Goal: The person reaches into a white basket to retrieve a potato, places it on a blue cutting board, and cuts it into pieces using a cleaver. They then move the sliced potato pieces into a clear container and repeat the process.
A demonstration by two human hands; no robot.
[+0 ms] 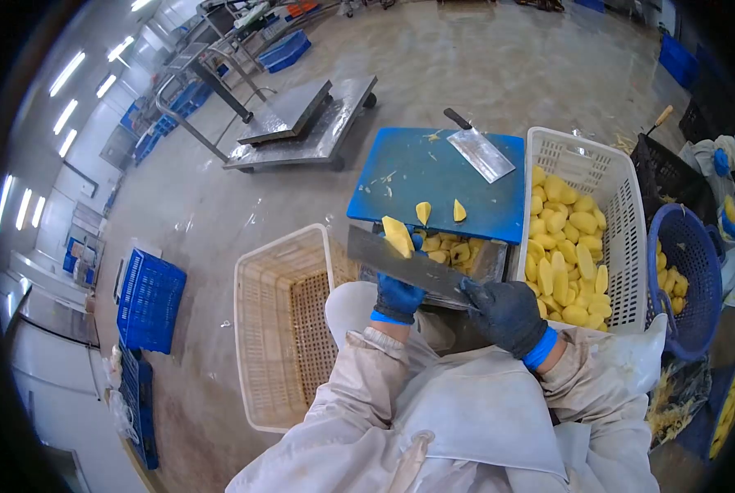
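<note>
My right hand [511, 319], in a dark glove, is closed round the handle end of a broad knife [408, 267], whose blade points left. Behind that blade my left hand [400, 296], in a blue glove, is partly hidden; its fingertips show above the edge, closed on a peeled potato piece [397, 236]. Two cut potato wedges [423, 213] lie at the near edge of the blue cutting board [384, 177]. A cleaver [482, 154] with a black handle rests on the board's far right. Below the board, a metal tray [490, 261] contains cut potato pieces [453, 251].
At the right, a white crate [622, 172] holds many peeled potatoes [569, 271]. A purple basket [704, 287] with more potatoes stands beyond it. A cream crate [256, 329] is by my left leg. A platform cart [334, 123] and blue crate [149, 300] stand on the floor.
</note>
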